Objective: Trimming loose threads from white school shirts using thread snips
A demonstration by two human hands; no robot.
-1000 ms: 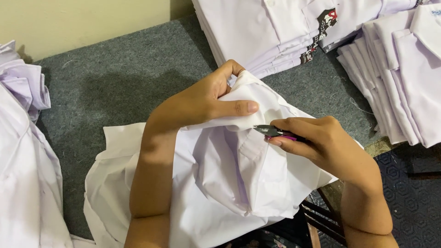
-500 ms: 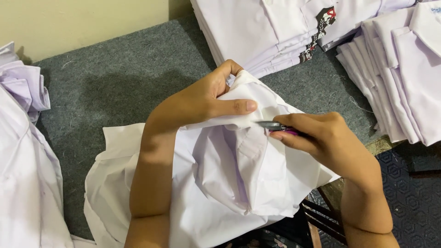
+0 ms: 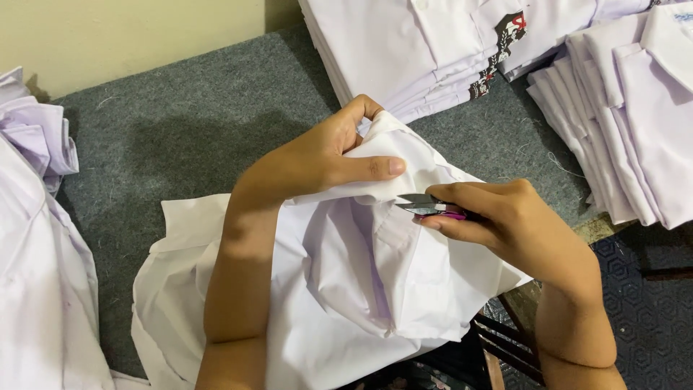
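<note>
A white shirt [image 3: 361, 289] lies bunched across the grey carpeted surface and my lap. My left hand [image 3: 336, 152] pinches a raised fold of its fabric, thumb stretched along the fold's edge. My right hand [image 3: 498, 217] holds small thread snips [image 3: 426, 207] with a pink handle. Their metal tips touch the fabric just below my left thumb.
A stack of folded white shirts [image 3: 426, 50] lies at the top middle, and another stack [image 3: 635, 108] sits at the right. More loose white garments [image 3: 36, 238] pile up at the left. The grey carpet [image 3: 180, 130] covers the table; dark patterned flooring [image 3: 650, 318] shows at the lower right.
My right hand has moved the snips slightly left, closer under my left thumb. The left hand keeps its grip on the fold.
</note>
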